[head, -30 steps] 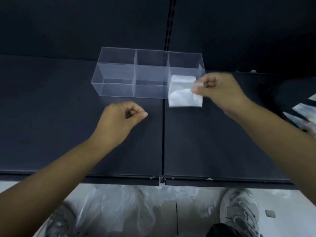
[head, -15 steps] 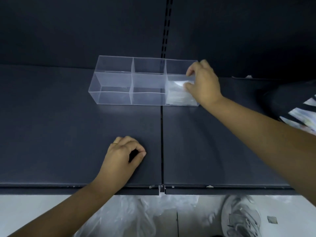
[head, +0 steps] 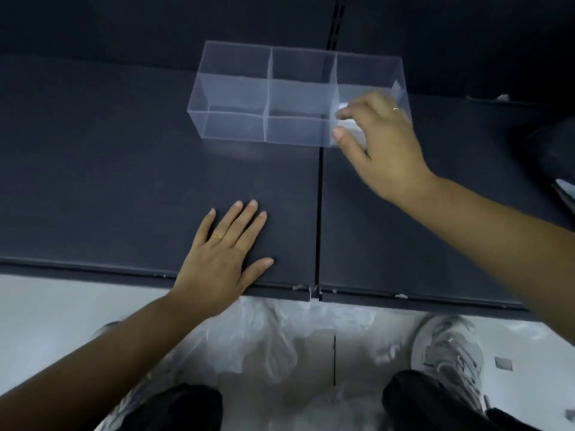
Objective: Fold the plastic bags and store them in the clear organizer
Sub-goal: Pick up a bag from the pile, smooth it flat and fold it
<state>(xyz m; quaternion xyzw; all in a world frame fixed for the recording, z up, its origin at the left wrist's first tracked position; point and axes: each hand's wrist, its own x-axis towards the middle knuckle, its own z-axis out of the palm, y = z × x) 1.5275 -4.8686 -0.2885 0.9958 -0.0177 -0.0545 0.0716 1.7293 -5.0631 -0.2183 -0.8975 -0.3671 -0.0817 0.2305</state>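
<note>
A clear organizer (head: 267, 98) is shown on the dark shelf (head: 124, 169), toward 12 o'clock; its right-hand compartment holds a folded plastic bag (head: 350, 122), largely hidden by the right hand (head: 382, 141); that hand is seen spread above it, thumb and fingers apart, and whether the bag is touched cannot be told; the left hand (head: 222, 259) is laid flat and empty at 6 o'clock; loose plastic bags (head: 273, 337) lie on the floor below; the film is judged light, limp and slippery, best pinched at a folded edge; the organizer is judged stiff and easily slid.
</note>
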